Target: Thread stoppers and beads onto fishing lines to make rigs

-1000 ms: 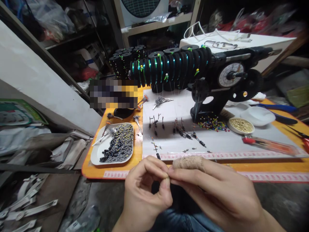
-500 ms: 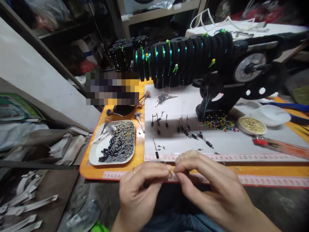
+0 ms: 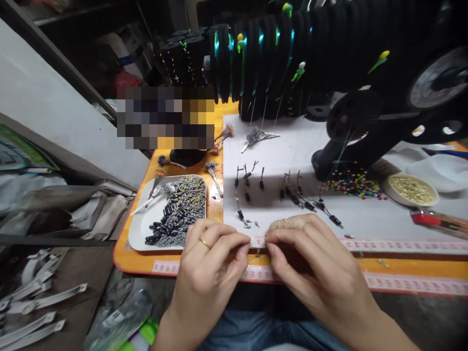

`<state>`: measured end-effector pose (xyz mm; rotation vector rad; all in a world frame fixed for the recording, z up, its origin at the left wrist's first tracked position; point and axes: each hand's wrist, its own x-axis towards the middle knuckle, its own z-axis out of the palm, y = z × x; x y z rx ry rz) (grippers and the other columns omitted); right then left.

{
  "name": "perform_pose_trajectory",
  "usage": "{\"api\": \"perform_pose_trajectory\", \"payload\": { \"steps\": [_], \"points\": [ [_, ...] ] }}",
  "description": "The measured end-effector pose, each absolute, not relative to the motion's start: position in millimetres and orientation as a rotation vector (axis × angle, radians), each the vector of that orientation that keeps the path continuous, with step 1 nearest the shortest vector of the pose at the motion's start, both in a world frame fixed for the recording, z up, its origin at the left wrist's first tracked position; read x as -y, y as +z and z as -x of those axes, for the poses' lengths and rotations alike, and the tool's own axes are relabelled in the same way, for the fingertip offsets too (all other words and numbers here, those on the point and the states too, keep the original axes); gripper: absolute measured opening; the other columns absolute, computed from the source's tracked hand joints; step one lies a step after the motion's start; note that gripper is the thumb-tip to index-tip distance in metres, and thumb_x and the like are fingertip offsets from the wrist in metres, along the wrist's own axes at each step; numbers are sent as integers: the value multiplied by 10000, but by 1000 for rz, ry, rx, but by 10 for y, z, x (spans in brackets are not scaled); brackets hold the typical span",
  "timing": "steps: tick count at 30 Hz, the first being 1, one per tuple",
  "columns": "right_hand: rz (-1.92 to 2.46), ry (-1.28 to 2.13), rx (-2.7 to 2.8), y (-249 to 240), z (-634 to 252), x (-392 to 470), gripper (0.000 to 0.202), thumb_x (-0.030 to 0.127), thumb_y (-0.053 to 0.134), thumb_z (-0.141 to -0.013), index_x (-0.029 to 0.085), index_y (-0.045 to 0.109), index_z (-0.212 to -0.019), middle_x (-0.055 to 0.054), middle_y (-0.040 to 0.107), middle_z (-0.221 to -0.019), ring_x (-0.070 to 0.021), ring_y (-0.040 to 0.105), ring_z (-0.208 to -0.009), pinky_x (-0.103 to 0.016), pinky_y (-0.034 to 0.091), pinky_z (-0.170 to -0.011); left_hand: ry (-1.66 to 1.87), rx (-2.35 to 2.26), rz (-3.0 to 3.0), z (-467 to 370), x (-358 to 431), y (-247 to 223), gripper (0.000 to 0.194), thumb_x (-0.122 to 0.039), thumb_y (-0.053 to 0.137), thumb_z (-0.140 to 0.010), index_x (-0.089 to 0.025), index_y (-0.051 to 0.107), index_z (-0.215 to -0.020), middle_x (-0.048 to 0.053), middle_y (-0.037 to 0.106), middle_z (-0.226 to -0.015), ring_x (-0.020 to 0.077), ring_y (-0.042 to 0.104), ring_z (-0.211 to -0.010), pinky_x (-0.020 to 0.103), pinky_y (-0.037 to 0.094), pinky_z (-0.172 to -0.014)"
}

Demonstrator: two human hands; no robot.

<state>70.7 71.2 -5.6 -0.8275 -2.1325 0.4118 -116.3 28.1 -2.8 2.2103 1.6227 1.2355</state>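
Observation:
My left hand, with a ring on one finger, is closed in a pinch over the table's front edge. Facing it, my right hand also pinches thumb against forefinger, and a tan wrap covers one of its fingers. A small gap separates the two sets of fingertips. Whatever they hold is too thin or small to make out. Beyond the hands, small black cylindrical pieces on short stems lie on a white sheet. Tiny grey bits rest just past my fingertips.
A white tray of small grey and black pieces stands left. A black rack of grooved spools, wound with line, spans the back. Coloured beads, a dish of gold bits and a red-handled cutter lie right. Measuring tapes run along the front.
My hands have moved apart a little, opening a small gap between the fingertips, and sit slightly higher over the table edge. The view has shifted, with the spools now larger and higher.

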Motion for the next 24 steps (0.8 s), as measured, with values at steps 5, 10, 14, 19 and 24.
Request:
{"api": "perform_pose_trajectory", "payload": {
  "steps": [5, 10, 14, 19, 24],
  "points": [
    [839, 302, 2152, -108, -676, -716, 132, 11, 654, -889, 108, 635, -977, -110, 670, -983, -223, 543, -979, -371, 447, -893, 1112, -1783, -2104, 1162, -287, 34, 146, -24, 678, -846, -170, 686, -843, 68, 634, -964, 232, 514, -1000, 395, 460, -883],
    [877, 266, 2169, -151, -670, -699, 116, 45, 664, -896, 126, 645, -978, -106, 688, -999, -252, 549, -988, -419, 426, -887, 1022, -1832, -2055, 1207, -281, 70, 136, -47, 668, -854, -182, 677, -838, 73, 616, -1038, 262, 485, -1084, 454, 420, -949],
    [878, 244, 2186, -176, -685, -710, 117, 56, 668, -896, 135, 645, -980, -105, 688, -999, -258, 558, -981, -431, 420, -878, 989, -1808, -2028, 1243, -282, 79, 128, -51, 661, -858, -177, 683, -855, 80, 593, -1052, 260, 470, -1103, 447, 415, -968],
    [849, 212, 2236, -169, -682, -715, 136, 70, 690, -884, 141, 652, -995, -98, 688, -1003, -253, 563, -980, -419, 418, -876, 1004, -1800, -2051, 1262, -264, 72, 116, -53, 656, -862, -163, 693, -855, 90, 593, -1048, 261, 468, -1102, 443, 417, -970],
    [927, 219, 2171, -147, -623, -684, 104, 61, 655, -904, 150, 651, -957, -97, 705, -967, -259, 575, -958, -439, 413, -860, 1039, -1813, -2068, 1291, -246, 56, 124, -59, 662, -863, -173, 711, -874, 80, 610, -1026, 259, 477, -1087, 452, 421, -964]
  ]
}}
